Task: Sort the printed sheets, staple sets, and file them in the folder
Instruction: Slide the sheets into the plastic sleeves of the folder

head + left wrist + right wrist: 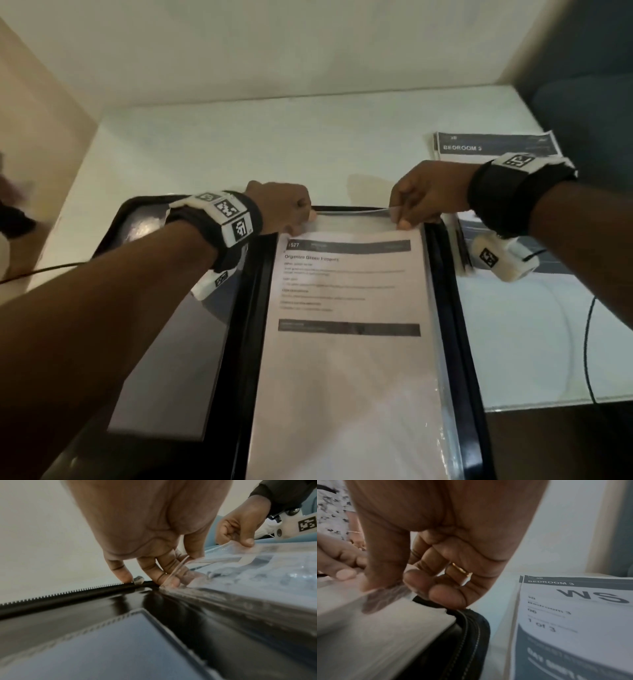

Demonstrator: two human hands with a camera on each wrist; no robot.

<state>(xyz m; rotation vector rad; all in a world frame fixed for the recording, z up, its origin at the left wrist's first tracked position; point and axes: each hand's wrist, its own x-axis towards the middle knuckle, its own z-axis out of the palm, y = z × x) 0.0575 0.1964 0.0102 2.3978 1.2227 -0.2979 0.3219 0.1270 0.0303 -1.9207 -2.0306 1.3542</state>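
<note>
The left hand (286, 209) and right hand (426, 197) pinch the clear sleeve (352, 219) open at the top of the black folder (250, 308). The printed sheet (346, 342) seems inside already. Next, smooth it flat.

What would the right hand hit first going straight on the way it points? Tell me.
The right hand points down and left, pinching the sleeve; it would likely press that onto the printed sheet in the folder.

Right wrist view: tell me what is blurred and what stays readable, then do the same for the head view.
Right wrist view: the white "BEDROOM 3" printed sheet reads sharply, the paper edge under the right hand is smeared. Head view: the "Organize Green Peppers" heading reads, the smaller print is too soft.
</note>
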